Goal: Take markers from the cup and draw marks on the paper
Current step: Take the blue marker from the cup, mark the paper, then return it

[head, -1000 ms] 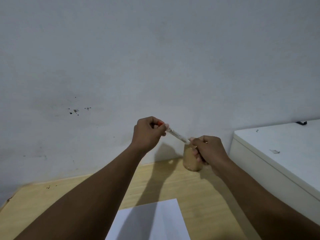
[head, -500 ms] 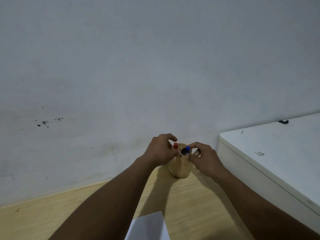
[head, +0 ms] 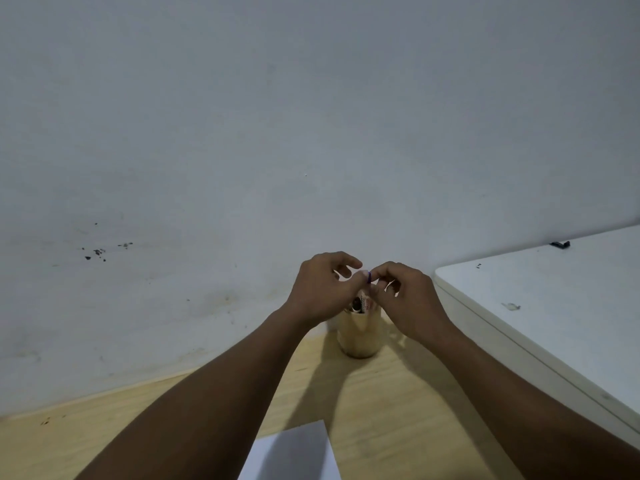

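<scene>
Hovering above the tan cup (head: 360, 336) at the back of the wooden counter (head: 104, 434), both hands are meeting over its mouth. The right hand (head: 407, 299) is pinching a blue-capped marker (head: 368, 277) at its top, fingers closed on it. The left hand (head: 323, 289) is curling beside it, thumb touching the cap; whether it is gripping, I cannot tell. More markers (head: 360, 304) are standing inside the cup. White paper (head: 294, 455) is lying nearer, well apart from the cup.

One head-worn camera looks forward and slightly down, close over the table (head: 104, 434), facing mostly the wall (head: 311, 116).
</scene>
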`<state>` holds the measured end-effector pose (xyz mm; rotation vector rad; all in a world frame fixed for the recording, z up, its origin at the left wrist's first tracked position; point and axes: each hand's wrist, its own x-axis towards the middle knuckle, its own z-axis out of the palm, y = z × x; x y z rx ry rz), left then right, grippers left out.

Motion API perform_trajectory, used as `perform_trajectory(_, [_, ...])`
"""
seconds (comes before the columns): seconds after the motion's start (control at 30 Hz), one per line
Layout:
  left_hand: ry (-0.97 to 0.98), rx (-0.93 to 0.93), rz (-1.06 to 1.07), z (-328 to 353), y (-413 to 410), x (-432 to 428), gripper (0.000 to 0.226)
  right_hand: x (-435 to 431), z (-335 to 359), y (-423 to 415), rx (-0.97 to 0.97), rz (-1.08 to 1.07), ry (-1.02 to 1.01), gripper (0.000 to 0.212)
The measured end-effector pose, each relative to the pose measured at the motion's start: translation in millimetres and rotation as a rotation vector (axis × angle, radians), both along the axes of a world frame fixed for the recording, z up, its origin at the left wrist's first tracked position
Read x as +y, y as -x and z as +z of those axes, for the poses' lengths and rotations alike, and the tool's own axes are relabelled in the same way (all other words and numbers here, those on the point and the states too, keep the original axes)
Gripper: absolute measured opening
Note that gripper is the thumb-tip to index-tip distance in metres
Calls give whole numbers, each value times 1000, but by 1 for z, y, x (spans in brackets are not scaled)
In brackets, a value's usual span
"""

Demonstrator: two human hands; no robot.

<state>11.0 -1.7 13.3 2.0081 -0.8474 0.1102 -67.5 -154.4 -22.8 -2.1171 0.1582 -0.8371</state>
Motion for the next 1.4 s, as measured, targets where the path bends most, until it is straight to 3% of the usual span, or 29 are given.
perform_trajectory(0.3, [-16, -184, 48, 39, 10, 55, 18, 52, 22, 0, -177, 45, 62, 10])
perform_trajectory(0.53, [28, -106, 157, 55, 13, 118, 19, 110, 17, -5, 36, 199, 16, 17])
perform_trajectory(0.7, [68, 59, 247, 48, 7, 179, 25, 144, 13, -1, 89, 412, -312, 13])
perform_trajectory(0.87, [165, 293, 267, 10, 13, 234, 37, 184, 14, 3, 230, 637, -1070, 15])
perform_trajectory(0.93, [193, 362, 282, -9, 19, 244, 39, 203, 8, 3, 279, 637, -1226, 16])
perform_trajectory(1.07, [156, 427, 296, -42, 32, 251, 45, 241, -12, -3, 391, 568, -1175, 27])
perform_trajectory(1.17, [205, 477, 348, -57, 36, 256, 50, 250, -22, -9, 390, 595, -1125, 15])
perform_trajectory(1.27, [348, 547, 468, -72, 29, 273, 49, 241, -23, -10, 371, 682, -948, 9])
perform_trajectory(1.33, [268, 461, 535, -85, 25, 289, 50, 231, -22, -10, 373, 690, -879, 11])
perform_trajectory(1.4, [62, 312, 542, -99, 26, 301, 52, 225, -24, -9, 422, 677, -852, 17])
